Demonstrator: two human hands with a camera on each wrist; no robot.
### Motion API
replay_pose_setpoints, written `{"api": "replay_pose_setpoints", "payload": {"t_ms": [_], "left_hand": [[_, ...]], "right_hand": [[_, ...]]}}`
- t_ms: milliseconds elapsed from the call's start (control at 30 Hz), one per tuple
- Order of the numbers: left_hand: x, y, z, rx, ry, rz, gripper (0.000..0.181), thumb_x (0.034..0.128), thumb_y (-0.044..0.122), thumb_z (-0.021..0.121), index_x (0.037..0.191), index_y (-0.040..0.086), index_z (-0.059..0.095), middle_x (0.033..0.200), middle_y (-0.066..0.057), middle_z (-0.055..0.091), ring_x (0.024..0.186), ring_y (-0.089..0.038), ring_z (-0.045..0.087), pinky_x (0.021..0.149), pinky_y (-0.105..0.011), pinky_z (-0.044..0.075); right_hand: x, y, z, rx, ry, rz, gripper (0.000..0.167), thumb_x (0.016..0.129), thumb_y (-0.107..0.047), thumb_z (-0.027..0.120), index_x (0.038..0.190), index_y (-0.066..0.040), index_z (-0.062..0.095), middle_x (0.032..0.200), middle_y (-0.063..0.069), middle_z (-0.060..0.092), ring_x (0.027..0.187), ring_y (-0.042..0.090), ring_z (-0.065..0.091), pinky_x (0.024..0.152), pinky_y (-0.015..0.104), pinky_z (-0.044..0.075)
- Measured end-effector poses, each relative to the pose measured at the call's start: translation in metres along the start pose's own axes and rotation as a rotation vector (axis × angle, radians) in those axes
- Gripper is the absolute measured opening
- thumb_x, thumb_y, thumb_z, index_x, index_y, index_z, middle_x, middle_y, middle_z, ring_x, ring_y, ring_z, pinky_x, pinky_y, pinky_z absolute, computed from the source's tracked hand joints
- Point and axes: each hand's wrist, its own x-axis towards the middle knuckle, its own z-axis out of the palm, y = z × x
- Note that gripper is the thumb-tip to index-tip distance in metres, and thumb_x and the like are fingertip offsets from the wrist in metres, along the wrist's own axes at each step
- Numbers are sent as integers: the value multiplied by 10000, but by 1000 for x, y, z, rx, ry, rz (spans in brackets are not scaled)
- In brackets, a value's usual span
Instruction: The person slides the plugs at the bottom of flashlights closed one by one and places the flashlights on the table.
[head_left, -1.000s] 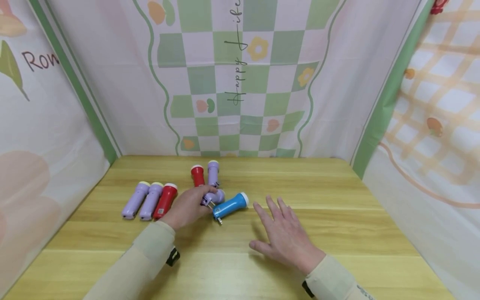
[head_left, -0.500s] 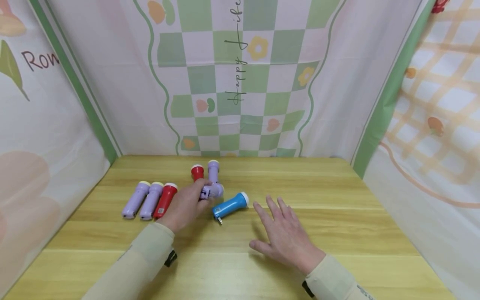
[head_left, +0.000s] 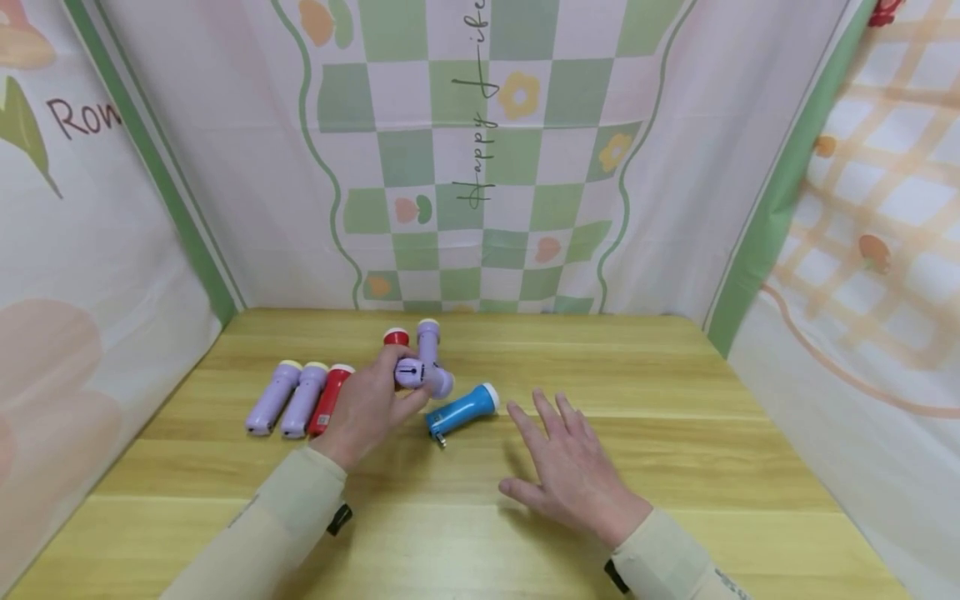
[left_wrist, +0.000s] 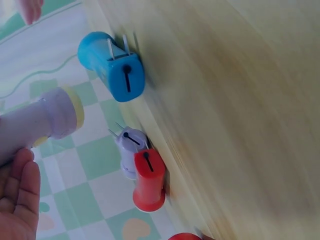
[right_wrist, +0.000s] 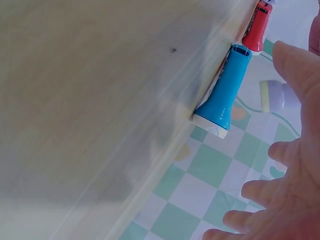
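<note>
My left hand (head_left: 367, 408) grips a purple flashlight (head_left: 437, 381) by its tail end, lifted off the table in the left wrist view (left_wrist: 30, 125). Behind it another purple flashlight (head_left: 428, 337) lies on the table, and a red flashlight (head_left: 396, 337) is partly hidden by my left fingers. A blue flashlight (head_left: 463, 410) rests between the hands with its metal prongs out; the right wrist view shows its blue body (right_wrist: 225, 90) too. My right hand (head_left: 573, 475) is spread to the right of the blue flashlight, holding nothing.
Two purple flashlights (head_left: 273, 400) (head_left: 305, 402) and a red flashlight (head_left: 331, 402) stand side by side on the left of the wooden table (head_left: 675, 450). A patterned cloth (head_left: 517, 158) hangs behind the table and at both sides.
My left hand has moved slightly back and left, lifting and turning the purple flashlight away from the blue one. The right hand has stayed in place.
</note>
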Motion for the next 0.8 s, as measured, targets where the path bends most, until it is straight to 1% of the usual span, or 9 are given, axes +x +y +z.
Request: {"api": "replay_pose_setpoints", "payload": {"t_ms": [100, 167, 267, 367, 433, 533, 633, 733, 800], "left_hand": [[-1, 2, -1, -12, 20, 16, 507, 903, 382, 826, 1212, 50, 599, 880, -55, 701, 662, -128, 580, 652, -295, 542], [-3, 2, -1, -25, 24, 33, 491, 904, 372, 825, 1195, 41, 607, 893, -44, 700, 691, -136, 598, 655, -284, 535], [-5, 5, -1, -53, 19, 54, 457, 919, 354, 810, 1197, 49, 613, 945, -29, 702, 761, -164, 633, 697, -293, 553], [-6, 9, -3, -81, 3, 60, 446, 942, 336, 779, 1240, 55, 602, 980, -18, 696, 813, -182, 643, 733, -299, 566], [-8, 12, -4, -94, -11, 52, 465, 956, 321, 754, 1291, 47, 583, 993, -26, 696, 821, -173, 641, 741, -296, 573], [-10, 18, -5, -103, -44, 30, 560, 972, 318, 732, 1407, 25, 534, 1043, -51, 712, 841, -140, 654, 765, -293, 597], [-12, 24, -6, -121, -100, -20, 659, 982, 329, 718, 1515, 46, 452, 1118, -56, 706, 881, -135, 660, 803, -304, 609], [-15, 30, -6, -143, -139, -54, 704, 983, 331, 716, 1548, 57, 395, 1146, -62, 690, 907, -161, 654, 837, -330, 606], [-17, 33, -6, -164, -143, -56, 702, 979, 308, 717, 1535, 43, 382, 1152, -78, 678, 917, -190, 652, 850, -354, 605]], "right_hand": [[0, 0, -1, 2, 6, -3, 999, 871, -665, 722, 1640, -168, 324, 1676, 263, 252, 1512, 556, 249, 1209, 683, 266], [1, 0, -2, 3, 12, -6, 999, 872, -662, 722, 1641, -166, 321, 1674, 264, 256, 1508, 558, 258, 1207, 683, 270], [1, -1, -3, 5, 24, -9, 995, 875, -656, 723, 1641, -166, 319, 1671, 265, 261, 1505, 557, 266, 1202, 684, 278], [2, -1, -3, 11, 41, -15, 988, 878, -649, 725, 1639, -164, 322, 1662, 271, 279, 1503, 554, 274, 1198, 684, 284], [2, -1, -4, 12, 51, -20, 981, 882, -648, 721, 1636, -160, 326, 1658, 272, 288, 1503, 551, 278, 1198, 682, 285], [3, -2, -4, 12, 65, -28, 967, 889, -641, 719, 1632, -154, 336, 1652, 271, 306, 1502, 545, 288, 1199, 675, 292], [4, -2, -4, 16, 77, -33, 951, 898, -631, 717, 1629, -153, 342, 1647, 267, 322, 1499, 537, 301, 1197, 671, 302], [6, -3, -5, 34, 88, -33, 937, 905, -618, 718, 1631, -160, 340, 1643, 261, 335, 1496, 528, 318, 1183, 680, 318], [7, -4, -6, 50, 98, -35, 929, 910, -609, 719, 1632, -164, 338, 1639, 258, 347, 1491, 522, 334, 1173, 685, 330]]}}
